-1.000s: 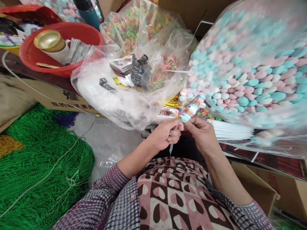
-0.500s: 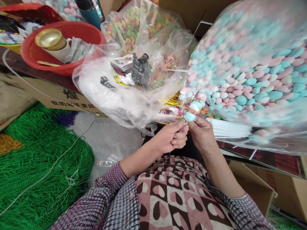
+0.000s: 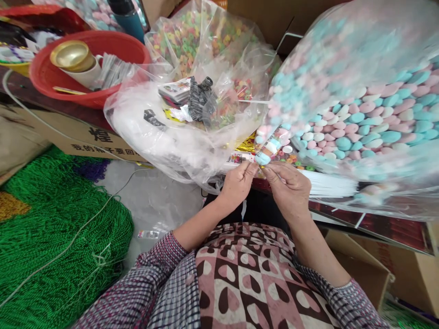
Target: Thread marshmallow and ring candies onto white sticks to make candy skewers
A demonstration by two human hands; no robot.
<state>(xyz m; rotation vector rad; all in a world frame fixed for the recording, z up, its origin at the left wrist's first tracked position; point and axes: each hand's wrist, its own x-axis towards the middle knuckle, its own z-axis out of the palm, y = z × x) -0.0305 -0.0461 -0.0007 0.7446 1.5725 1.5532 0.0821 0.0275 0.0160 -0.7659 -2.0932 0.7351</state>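
A small clear bag of pastel blue, white and pink pieces [image 3: 263,158] stands up between my two hands, its top leaning against the heap behind. My left hand [image 3: 239,183] pinches its lower end with thumb and fingertips. My right hand [image 3: 288,185] is pinched at the same end, just to the right. A bit of yellow shows between the fingertips; what it is I cannot make out. Just beyond the hands lie small coloured rings [image 3: 292,159] and a printed card [image 3: 236,158]. A stack of white sticks [image 3: 334,184] lies right of my right hand.
A big clear bag of pastel oval pieces [image 3: 370,119] fills the right. Behind are a bag of coloured rings [image 3: 195,39] and a crumpled plastic bag [image 3: 137,123] with cards and grey-black cord [image 3: 202,100]. A red basin [image 3: 37,75] and green cord [image 3: 68,237] are left.
The small bag has shifted slightly left and stands a little more upright. My left hand's fingers have gone from curled to a higher pinch, and my right hand has turned inward.
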